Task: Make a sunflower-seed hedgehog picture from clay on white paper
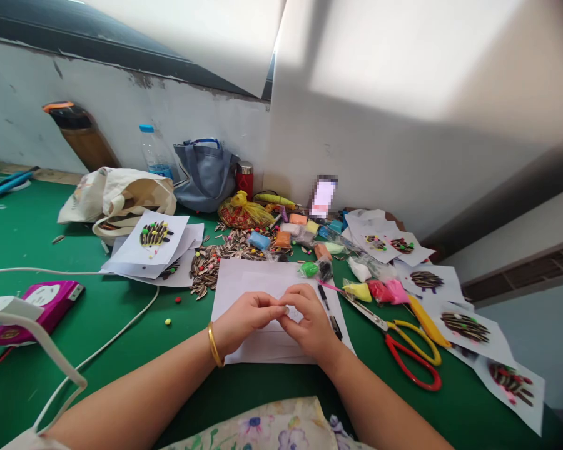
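Note:
My left hand point(248, 320), with a gold bangle at the wrist, and my right hand point(310, 325) meet over a stack of white paper point(234, 281). Fingertips of both are pinched together, and whatever they hold is hidden or too small to name. Just beyond the hands, a green lump of modelling clay point(309, 269) in clear wrap lies at the paper's far edge. A black pen point(323, 297) rests on the paper right beside my right hand. Farther right are scissors point(380, 322) with one red and one yellow handle loop.
Sunflower seeds point(206, 265) are heaped behind the paper, near several wrapped clay packets point(281, 239). Seed pictures on paper point(466, 325) line the right; more point(154, 240) lie left. A yellow utility knife point(426, 322), white cable point(122, 331) and purple power strip point(51, 306) are on the green table.

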Motion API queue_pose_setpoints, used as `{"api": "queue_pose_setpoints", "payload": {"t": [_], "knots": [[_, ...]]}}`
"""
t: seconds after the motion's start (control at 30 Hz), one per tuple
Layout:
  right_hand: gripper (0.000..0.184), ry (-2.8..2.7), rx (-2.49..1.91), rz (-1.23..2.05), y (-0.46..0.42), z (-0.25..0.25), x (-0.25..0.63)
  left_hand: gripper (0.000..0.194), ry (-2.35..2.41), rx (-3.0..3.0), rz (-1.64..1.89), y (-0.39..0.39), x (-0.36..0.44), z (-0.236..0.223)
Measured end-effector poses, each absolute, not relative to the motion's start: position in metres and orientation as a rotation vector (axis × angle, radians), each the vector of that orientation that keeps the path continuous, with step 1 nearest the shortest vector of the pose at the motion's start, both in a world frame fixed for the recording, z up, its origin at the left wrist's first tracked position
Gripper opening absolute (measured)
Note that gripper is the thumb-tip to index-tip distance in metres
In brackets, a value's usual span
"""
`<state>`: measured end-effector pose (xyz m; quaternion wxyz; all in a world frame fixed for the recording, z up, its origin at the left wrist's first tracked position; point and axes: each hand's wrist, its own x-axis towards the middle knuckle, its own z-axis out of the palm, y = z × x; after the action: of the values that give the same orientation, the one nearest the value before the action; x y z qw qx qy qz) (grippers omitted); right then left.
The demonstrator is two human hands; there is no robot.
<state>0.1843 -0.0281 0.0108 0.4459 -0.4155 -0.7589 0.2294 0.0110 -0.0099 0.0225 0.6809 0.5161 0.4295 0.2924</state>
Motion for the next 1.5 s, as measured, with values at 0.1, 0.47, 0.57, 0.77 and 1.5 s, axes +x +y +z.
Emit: {"api": "queue_pose_setpoints", "payload": {"t": [0.1, 0.47, 0.57, 0.77, 1.5], "knots": [[0.022, -1.868, -1.018, 0.569, -0.0279, 0.0114, 0.186, 0.035, 0.954, 1.12, 0.708, -0.0096, 0.0105, 0.0232], [0.018, -1.838, -1.044, 0.555, -0.027, 0.0115, 0.1908, 0.039, 0.949, 1.157, 0.726, -0.0091, 0.0091, 0.0241], [0.016, -1.845, -1.039, 0.556, -0.0266, 0.0114, 0.1916, 0.039, 0.941, 1.166, 0.72, -0.009, 0.009, 0.0245], [0.017, -1.834, -1.05, 0.55, -0.0259, 0.0109, 0.1932, 0.041, 0.971, 1.183, 0.732, -0.009, 0.0089, 0.0258], [0.014, -1.732, -1.07, 0.623, -0.025, 0.0119, 0.1921, 0.032, 1.048, 1.481, 0.878, -0.0065, 0.0096, 0.0202]]}}
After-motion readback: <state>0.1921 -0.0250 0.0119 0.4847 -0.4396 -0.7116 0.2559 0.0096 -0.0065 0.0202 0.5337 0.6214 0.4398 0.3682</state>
